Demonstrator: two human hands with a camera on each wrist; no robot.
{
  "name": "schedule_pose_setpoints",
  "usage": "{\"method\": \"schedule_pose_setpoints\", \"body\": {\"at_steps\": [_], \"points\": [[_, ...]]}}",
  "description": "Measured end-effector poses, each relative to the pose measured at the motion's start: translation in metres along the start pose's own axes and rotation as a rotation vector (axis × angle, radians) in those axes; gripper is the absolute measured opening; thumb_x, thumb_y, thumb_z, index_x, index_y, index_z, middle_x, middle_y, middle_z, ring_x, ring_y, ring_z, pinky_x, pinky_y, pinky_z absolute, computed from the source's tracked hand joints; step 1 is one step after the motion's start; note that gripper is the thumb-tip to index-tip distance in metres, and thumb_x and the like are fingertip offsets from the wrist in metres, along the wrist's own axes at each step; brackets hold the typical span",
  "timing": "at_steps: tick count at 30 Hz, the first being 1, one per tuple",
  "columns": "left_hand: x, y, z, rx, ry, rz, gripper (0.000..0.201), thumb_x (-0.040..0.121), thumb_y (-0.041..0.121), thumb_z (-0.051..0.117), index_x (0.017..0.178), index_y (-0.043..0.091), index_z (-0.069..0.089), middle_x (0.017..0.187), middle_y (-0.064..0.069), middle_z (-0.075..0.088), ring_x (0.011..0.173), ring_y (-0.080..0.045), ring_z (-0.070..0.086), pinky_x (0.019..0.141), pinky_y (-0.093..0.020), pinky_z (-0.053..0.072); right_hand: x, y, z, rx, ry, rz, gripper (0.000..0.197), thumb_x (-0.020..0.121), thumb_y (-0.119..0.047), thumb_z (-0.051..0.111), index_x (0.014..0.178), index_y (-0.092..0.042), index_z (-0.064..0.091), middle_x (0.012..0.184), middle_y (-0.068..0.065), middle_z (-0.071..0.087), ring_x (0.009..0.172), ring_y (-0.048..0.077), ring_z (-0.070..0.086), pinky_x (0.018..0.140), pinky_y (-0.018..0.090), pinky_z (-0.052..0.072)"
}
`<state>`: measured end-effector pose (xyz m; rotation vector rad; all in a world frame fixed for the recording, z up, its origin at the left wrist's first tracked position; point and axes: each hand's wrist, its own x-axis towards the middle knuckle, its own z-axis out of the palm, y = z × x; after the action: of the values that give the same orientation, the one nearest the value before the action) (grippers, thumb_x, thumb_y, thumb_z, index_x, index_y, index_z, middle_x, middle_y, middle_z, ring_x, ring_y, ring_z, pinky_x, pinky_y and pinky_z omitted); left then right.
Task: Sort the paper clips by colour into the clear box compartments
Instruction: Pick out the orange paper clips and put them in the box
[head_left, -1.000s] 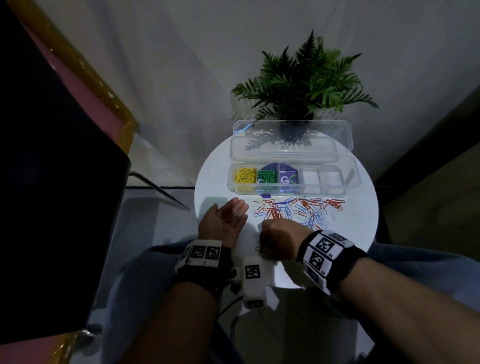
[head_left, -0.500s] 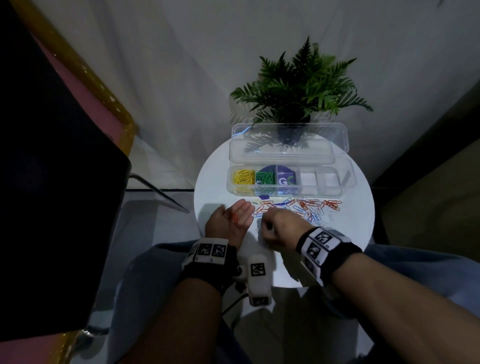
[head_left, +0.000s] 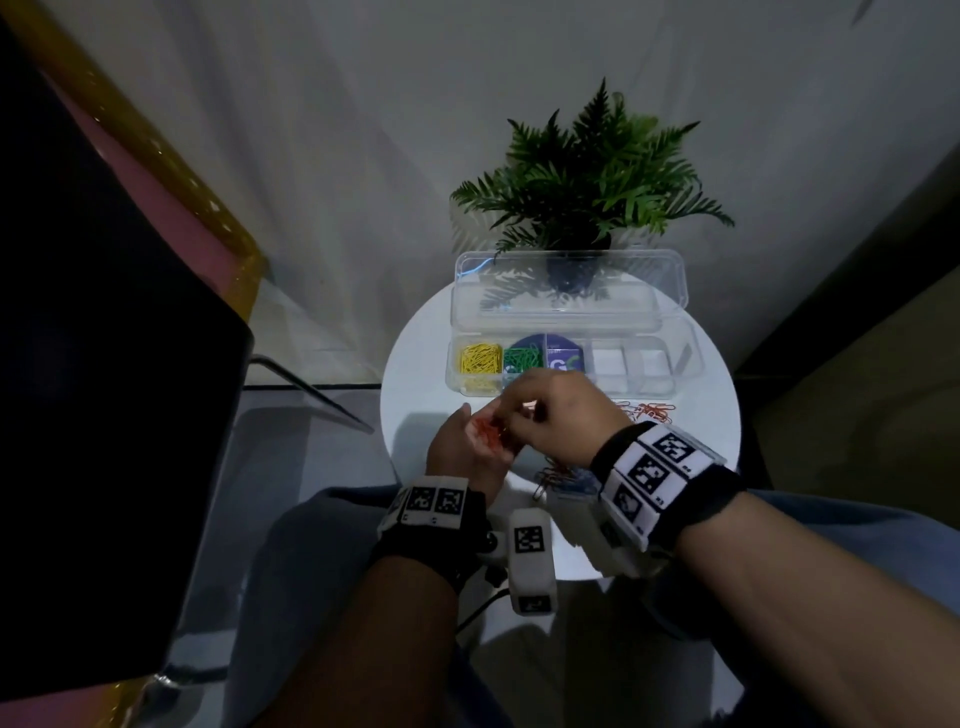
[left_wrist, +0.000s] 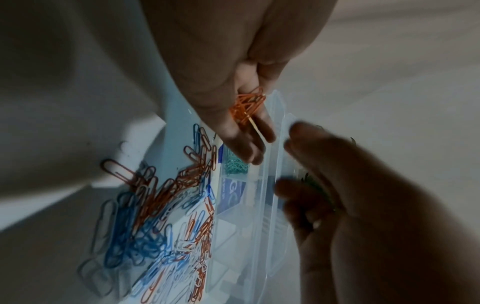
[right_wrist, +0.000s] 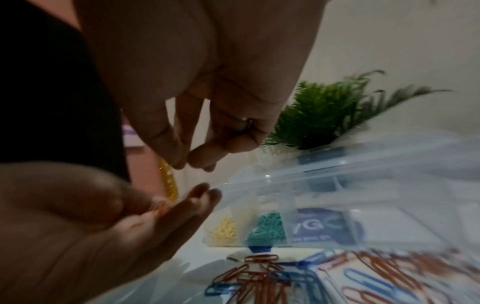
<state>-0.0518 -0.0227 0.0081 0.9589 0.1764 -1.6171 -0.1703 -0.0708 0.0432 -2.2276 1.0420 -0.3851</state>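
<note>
Left hand (head_left: 457, 453) cradles orange clips (head_left: 487, 432); right hand (head_left: 561, 415) has moved over it.

All three views are dim and grainy. In the head view the white surface (head_left: 415, 374) is the brightest patch. A soft shadow lies across its left part, a bluish glint edges the lid of the clear box (head_left: 571, 312), and straight lines bow near the frame's edges. The right wrist view smears the paper clips (right_wrist: 389, 273) and leaves the left hand (right_wrist: 91, 226) out of focus. The left wrist view blurs the right hand (left_wrist: 363, 216).

Bright yellow clips (head_left: 480, 358), green clips (head_left: 522, 357), orange clips (left_wrist: 246, 107), blue clips (left_wrist: 124, 246); white table (head_left: 415, 395); green fern (head_left: 587, 187); black-and-white patterned wristbands (head_left: 654, 467).
</note>
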Motion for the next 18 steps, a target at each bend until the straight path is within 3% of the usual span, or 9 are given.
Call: {"method": "schedule_pose_setpoints", "body": {"at_steps": [2, 4, 5, 9, 11, 14, 18], "points": [[0.001, 0.002, -0.001, -0.021, 0.039, -0.016, 0.04, 0.097, 0.028, 0.038, 0.108, -0.007, 0.055, 0.125, -0.021, 0.054, 0.125, -0.032, 0.047, 0.096, -0.037, 0.042, -0.001, 0.013, -0.006, 0.021, 0.146, 0.133, 0.011, 0.082, -0.014, 0.061, 0.087, -0.014, 0.071, 0.093, 0.0, 0.063, 0.078, 0.01, 0.053, 0.076, 0.021, 0.04], [0.005, 0.003, -0.003, -0.001, 0.122, -0.008, 0.049, 0.102, 0.028, 0.023, 0.123, -0.007, 0.049, 0.142, -0.02, 0.042, 0.136, -0.031, 0.036, 0.101, -0.036, 0.033, -0.003, 0.03, -0.007, -0.005, 0.183, 0.289, 0.012, 0.083, -0.014, 0.06, 0.085, -0.01, 0.07, 0.089, 0.006, 0.064, 0.079, 0.017, 0.056, 0.076, 0.024, 0.041], [0.005, 0.005, -0.004, 0.003, 0.143, -0.001, 0.051, 0.102, 0.029, 0.02, 0.131, -0.006, 0.044, 0.145, -0.02, 0.039, 0.137, -0.031, 0.035, 0.102, -0.035, 0.032, -0.005, 0.038, -0.005, -0.036, 0.131, 0.355, 0.013, 0.084, -0.016, 0.059, 0.083, -0.009, 0.07, 0.088, 0.009, 0.065, 0.079, 0.021, 0.06, 0.075, 0.025, 0.043], [0.009, 0.007, -0.007, 0.026, 0.177, -0.022, 0.053, 0.103, 0.029, 0.018, 0.137, -0.004, 0.039, 0.147, -0.019, 0.037, 0.137, -0.03, 0.034, 0.102, -0.034, 0.033, -0.011, 0.051, 0.017, -0.103, -0.144, 0.488, 0.015, 0.082, -0.026, 0.064, 0.078, -0.012, 0.067, 0.086, 0.008, 0.067, 0.084, 0.023, 0.063, 0.07, 0.022, 0.041], [0.009, 0.009, -0.007, 0.032, 0.159, -0.026, 0.052, 0.103, 0.03, 0.018, 0.137, -0.004, 0.04, 0.147, -0.018, 0.038, 0.137, -0.029, 0.035, 0.101, -0.034, 0.034, -0.01, 0.049, 0.024, -0.102, -0.157, 0.508, 0.02, 0.076, -0.037, 0.071, 0.074, -0.019, 0.06, 0.086, 0.003, 0.061, 0.087, 0.021, 0.06, 0.073, 0.024, 0.043], [0.011, 0.008, -0.008, 0.042, 0.137, -0.021, 0.052, 0.103, 0.03, 0.019, 0.137, -0.003, 0.041, 0.146, -0.018, 0.039, 0.136, -0.029, 0.037, 0.099, -0.034, 0.035, -0.007, 0.044, 0.03, -0.228, -0.128, 0.504, 0.031, 0.073, -0.047, 0.07, 0.084, -0.019, 0.061, 0.1, 0.005, 0.056, 0.095, 0.023, 0.058, 0.083, 0.032, 0.047], [0.011, 0.01, -0.007, 0.035, 0.113, -0.03, 0.052, 0.103, 0.03, 0.019, 0.135, -0.003, 0.043, 0.145, -0.018, 0.041, 0.135, -0.029, 0.038, 0.097, -0.036, 0.038, -0.003, 0.041, 0.031, -0.299, -0.083, 0.5, 0.025, 0.079, -0.034, 0.063, 0.095, -0.015, 0.068, 0.109, 0.007, 0.055, 0.1, 0.027, 0.06, 0.084, 0.032, 0.047]]}}
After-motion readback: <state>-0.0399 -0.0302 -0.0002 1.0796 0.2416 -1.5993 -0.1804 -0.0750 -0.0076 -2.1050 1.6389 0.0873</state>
